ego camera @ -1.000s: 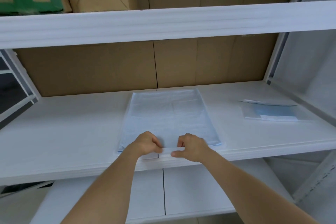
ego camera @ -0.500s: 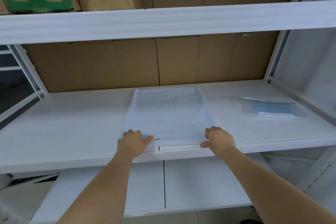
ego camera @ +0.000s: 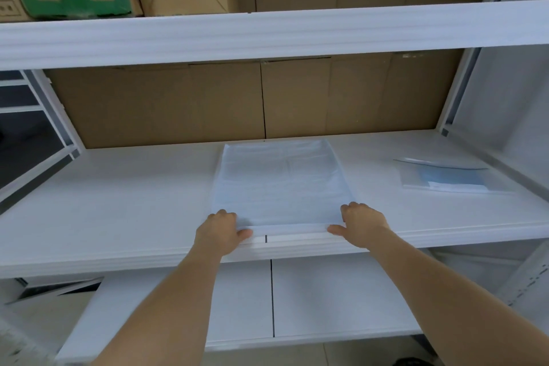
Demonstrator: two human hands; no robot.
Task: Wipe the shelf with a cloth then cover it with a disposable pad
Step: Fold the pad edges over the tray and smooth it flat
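Hands are working at the near edge of the middle shelf (ego camera: 118,217) in the head view, the only view there is. The left hand (ego camera: 221,232) is resting at the near left corner of the disposable pad (ego camera: 280,181), fingers curled over that corner and thumb pointing inward along the shelf lip; the right hand (ego camera: 361,226) is mirroring it at the near right corner. Whether either hand is actually pinching the pad or only pressing on it cannot be told from here. The pad is lying flat between the two hands and stretching away from them toward the cardboard backing (ego camera: 178,104), its near edge sitting just at the shelf's front lip. Beyond the right hand, well apart on the same shelf, a clear plastic packet (ego camera: 445,178) is lying flat. The pad looks folded and is covering only the middle of the shelf, so the step in hand is probably spreading it: each hand should be drawing its corner outward evenly, keeping the near edge along the lip and the sheet unwrinkled.
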